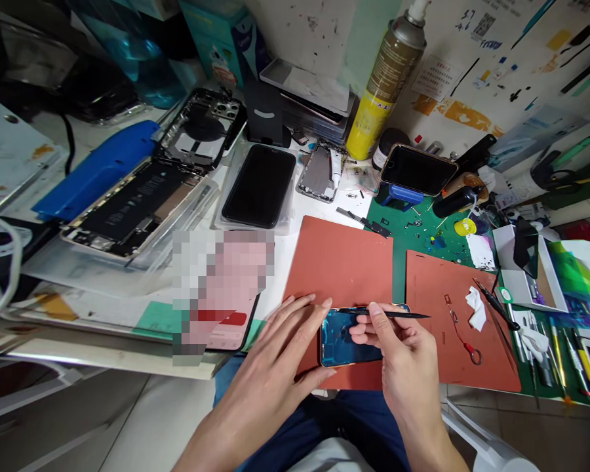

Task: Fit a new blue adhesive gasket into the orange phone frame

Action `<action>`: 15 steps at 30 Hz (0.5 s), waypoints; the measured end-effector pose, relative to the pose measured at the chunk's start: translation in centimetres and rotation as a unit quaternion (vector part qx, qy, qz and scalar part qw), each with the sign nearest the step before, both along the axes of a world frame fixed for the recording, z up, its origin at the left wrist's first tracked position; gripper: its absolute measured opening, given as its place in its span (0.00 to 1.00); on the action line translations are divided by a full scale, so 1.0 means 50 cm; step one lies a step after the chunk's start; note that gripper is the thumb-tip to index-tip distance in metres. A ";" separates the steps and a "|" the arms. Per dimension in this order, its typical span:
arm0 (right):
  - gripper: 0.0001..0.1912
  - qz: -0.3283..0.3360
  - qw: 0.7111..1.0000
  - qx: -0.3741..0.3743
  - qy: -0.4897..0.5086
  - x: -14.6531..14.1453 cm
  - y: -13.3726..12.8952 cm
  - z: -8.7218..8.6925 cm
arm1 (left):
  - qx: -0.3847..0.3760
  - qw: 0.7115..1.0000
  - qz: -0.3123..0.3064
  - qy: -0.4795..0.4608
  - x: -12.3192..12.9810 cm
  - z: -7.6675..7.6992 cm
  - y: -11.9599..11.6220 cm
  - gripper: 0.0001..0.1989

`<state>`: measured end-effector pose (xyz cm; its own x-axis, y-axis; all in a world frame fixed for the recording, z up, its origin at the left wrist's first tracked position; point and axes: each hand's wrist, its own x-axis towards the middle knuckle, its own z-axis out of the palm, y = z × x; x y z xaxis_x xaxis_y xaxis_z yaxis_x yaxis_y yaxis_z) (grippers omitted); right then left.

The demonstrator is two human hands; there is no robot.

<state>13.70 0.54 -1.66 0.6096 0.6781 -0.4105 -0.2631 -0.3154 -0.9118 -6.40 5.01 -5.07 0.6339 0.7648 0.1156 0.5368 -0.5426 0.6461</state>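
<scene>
Blue phone-shaped panel [339, 341] lying flat on a red-brown mat [344, 262], between the two hands. The left hand [280, 347], fingers extended and grasping nothing within the palm, spans the panel's left end, forefinger at the far corner and thumb at the near one; whether they press cannot be told. The right hand [406, 347], over the panel's right part, pinches a black pointed tool [413, 315] along the far edge.
</scene>
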 end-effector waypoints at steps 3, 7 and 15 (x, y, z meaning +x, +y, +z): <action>0.22 -0.005 1.000 -0.002 -0.002 0.005 -0.002 0.003 | -0.004 1.000 0.002 -0.001 -0.001 0.000 0.000 0.43; 0.22 -0.022 1.000 0.002 -0.008 0.022 -0.008 0.008 | -0.023 1.000 0.001 0.001 -0.001 0.002 0.002 0.42; 0.20 -0.013 1.000 0.002 -0.007 0.012 -0.004 0.004 | -0.018 1.000 0.003 -0.005 -0.002 0.002 0.003 0.41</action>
<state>14.28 0.36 -1.49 0.6327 0.6636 -0.3991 -0.2574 -0.3059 -0.9166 -6.48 5.16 -4.96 0.6280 0.7724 0.0947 0.5331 -0.5157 0.6707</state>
